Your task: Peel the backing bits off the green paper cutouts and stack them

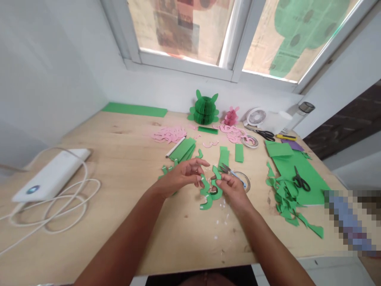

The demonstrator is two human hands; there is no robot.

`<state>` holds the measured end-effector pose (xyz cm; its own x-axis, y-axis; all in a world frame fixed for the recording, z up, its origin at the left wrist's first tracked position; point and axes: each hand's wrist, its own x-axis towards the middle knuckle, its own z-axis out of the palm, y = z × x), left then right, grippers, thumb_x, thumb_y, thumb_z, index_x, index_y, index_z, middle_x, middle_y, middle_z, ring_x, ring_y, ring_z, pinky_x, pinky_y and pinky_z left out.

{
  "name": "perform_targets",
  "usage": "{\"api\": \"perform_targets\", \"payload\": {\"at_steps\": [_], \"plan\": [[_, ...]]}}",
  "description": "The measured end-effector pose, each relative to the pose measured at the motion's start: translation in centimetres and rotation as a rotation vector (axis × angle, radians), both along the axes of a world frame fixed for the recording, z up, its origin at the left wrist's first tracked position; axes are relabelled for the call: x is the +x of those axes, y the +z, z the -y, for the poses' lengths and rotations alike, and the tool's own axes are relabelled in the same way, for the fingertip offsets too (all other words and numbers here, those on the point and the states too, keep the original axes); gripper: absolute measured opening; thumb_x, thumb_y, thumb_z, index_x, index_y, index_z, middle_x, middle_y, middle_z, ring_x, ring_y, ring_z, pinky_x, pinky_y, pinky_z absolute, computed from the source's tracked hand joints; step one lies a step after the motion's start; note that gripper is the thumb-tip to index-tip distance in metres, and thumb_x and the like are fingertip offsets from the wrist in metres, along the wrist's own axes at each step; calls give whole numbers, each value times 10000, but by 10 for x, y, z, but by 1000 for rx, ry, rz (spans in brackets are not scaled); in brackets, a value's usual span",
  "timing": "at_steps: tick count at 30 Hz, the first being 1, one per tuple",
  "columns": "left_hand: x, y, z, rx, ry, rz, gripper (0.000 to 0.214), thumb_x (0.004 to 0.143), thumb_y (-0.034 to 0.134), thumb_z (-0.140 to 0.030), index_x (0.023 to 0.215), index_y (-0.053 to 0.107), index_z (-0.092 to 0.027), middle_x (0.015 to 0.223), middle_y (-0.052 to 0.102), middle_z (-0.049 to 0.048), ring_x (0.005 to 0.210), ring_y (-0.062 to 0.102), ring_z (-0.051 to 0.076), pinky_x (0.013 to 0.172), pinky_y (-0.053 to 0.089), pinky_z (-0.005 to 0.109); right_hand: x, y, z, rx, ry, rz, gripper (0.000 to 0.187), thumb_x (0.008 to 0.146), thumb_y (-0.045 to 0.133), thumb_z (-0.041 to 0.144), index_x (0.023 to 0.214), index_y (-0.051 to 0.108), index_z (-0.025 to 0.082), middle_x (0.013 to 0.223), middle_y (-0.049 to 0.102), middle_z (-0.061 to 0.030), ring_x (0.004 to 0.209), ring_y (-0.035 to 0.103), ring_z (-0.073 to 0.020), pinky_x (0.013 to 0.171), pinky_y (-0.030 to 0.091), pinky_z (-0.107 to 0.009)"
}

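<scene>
A wavy green paper cutout (207, 201) with small white patches on it is held up above the table. At its upper left edge, my left hand (187, 174) has thumb and finger closed on it, the index finger stretched out. My right hand (235, 188) pinches a curved green paper piece (216, 173) beside it; whether the two are joined I cannot tell. Small scissors (225, 168) and a roll of tape (247, 180) lie just behind my right hand. More green cutouts (166, 170) are partly hidden behind my left hand.
Green scraps (287, 198) and black scissors (300, 180) lie on green sheets at right. Pink cutouts (169, 135), a green honeycomb paper figure (204, 109), a pink one (231, 116) and a small fan (256, 116) are at the back. A white power bank (53, 174) with looped cable lies left.
</scene>
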<state>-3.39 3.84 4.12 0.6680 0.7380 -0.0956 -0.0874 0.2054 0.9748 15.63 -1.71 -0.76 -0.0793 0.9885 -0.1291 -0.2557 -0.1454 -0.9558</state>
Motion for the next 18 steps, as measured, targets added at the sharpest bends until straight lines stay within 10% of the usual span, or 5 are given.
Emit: {"api": "perform_targets", "payload": {"at_steps": [18], "plan": [[16,-30,2,-196,217,291,296,631,746,-183,911,652,-164,702,621,-2,585,578,103,575,431,236,-4,-4,-1,41,-28,74,222,719,666,367,790,668,157,618,601,-8,562,524,-122,540,404,-234]]}}
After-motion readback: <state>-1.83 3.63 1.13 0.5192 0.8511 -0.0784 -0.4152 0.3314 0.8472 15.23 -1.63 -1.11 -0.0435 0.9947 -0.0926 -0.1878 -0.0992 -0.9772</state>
